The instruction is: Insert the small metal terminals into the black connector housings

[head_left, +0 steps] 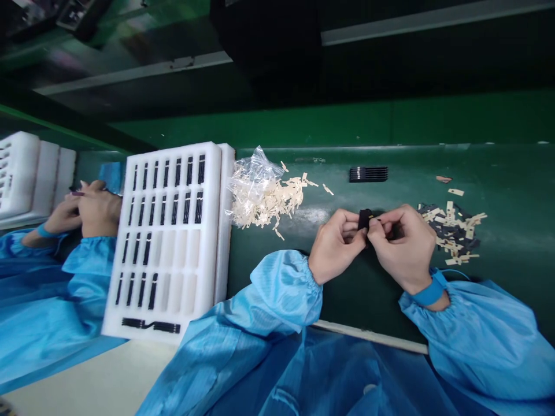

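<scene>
Both my hands meet over the green table (347, 289) and pinch one small black part (364, 218). My left hand (336, 245) grips its left side with closed fingers. Closed round the part's right side is my right hand (403, 242), which wears a blue wrist strap (431, 289). A row of the same black parts (368, 174) lies just beyond my hands. To the right sits a pile of beige strips and dark scraps (453, 234). To the left lies a clear plastic bag with beige strips (264, 193) spilling out.
A white foam tray (167, 242) with slots, many holding black parts, stands at my left. Another person's hands (89, 211) in blue sleeves work beyond the tray. More white trays (30, 173) are stacked at the far left. A raised green ledge (390, 121) backs the table.
</scene>
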### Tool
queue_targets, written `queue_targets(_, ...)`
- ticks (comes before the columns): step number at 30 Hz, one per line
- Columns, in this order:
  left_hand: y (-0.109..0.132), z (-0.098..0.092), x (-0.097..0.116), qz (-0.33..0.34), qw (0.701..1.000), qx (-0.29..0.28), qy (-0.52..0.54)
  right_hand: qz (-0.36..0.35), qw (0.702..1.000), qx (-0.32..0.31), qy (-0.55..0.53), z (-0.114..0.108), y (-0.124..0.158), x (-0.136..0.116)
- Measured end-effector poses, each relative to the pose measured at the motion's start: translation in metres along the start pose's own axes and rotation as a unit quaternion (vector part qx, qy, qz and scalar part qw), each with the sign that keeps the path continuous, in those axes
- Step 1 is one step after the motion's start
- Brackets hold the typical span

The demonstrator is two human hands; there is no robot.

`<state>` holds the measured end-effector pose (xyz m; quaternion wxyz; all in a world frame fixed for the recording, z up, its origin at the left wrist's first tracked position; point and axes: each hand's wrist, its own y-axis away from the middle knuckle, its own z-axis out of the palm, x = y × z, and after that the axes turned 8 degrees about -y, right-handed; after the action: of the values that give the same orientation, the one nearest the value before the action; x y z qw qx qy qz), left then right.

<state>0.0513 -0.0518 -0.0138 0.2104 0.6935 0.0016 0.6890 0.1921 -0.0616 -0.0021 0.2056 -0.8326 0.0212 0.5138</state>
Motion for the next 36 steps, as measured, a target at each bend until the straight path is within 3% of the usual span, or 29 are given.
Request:
queue_targets(10,0.001,0.007,0.005,-0.01,1.0,0.02,0.014,-0.026,0.999,0.017,0.02,0.001,0.001,-0.002)
queue_targets(15,-0.001,0.002,0.0,0.032,0.998,0.027,-0.036,-0.023,1.0,-0.01,0.018,-0.002,-0.003,-0.003)
queue_targets(23,-0.004,-0.011,0.002,0.106,0.985,0.025,-0.131,0.043,0.998,-0.044,-0.008,-0.006,-0.006,-0.001)
queue_targets(32,-0.001,-0.013,0.001,0.137,0.961,0.045,-0.237,0.097,0.993,-0.057,-0.039,-0.007,-0.005,0.007)
queue_targets(36,-0.002,-0.013,-0.001,0.107,0.965,0.03,-0.238,0.054,0.996,-0.077,0.007,-0.011,-0.01,0.006)
